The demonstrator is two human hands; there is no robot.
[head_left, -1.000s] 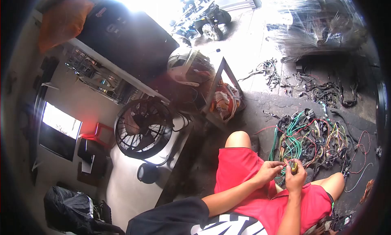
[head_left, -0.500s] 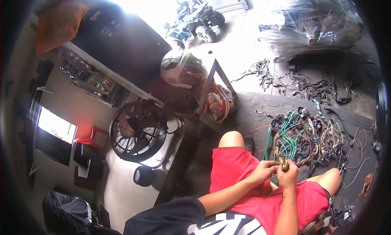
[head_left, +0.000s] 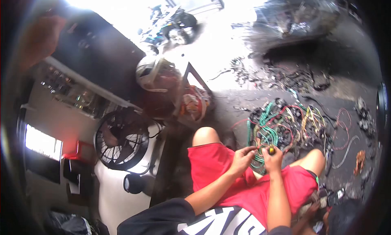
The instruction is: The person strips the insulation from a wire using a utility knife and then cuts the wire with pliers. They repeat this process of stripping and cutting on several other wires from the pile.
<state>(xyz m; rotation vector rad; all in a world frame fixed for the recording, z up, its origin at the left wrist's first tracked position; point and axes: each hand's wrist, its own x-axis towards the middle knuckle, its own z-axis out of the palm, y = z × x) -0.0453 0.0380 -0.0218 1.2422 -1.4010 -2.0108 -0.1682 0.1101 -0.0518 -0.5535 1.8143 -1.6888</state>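
My left hand (head_left: 243,158) is closed, its thumb and fingertips pinched at the near edge of the wire pile; a thin wire seems to be between them. Just to its right, my right hand (head_left: 273,158) is wrapped round a small yellow and black item (head_left: 271,150), whose exact kind is too small to tell. A narrow gap separates the two hands, above the red shorts (head_left: 220,157). Beyond them lies a tangled wire harness (head_left: 269,127) with green, red, yellow and black wires.
More dark cable pieces (head_left: 281,78) lie farther out. A black fan (head_left: 122,139) and helmet (head_left: 157,74) are at the left. Red wire (head_left: 343,127) and a copper-coloured bundle (head_left: 360,162) lie right. What seems another person's limb (head_left: 307,214) shows at the lower right.
The view has shifted, so the scene sits farther left. My hands, together before, are now slightly apart. The yellow item is still in my right hand.
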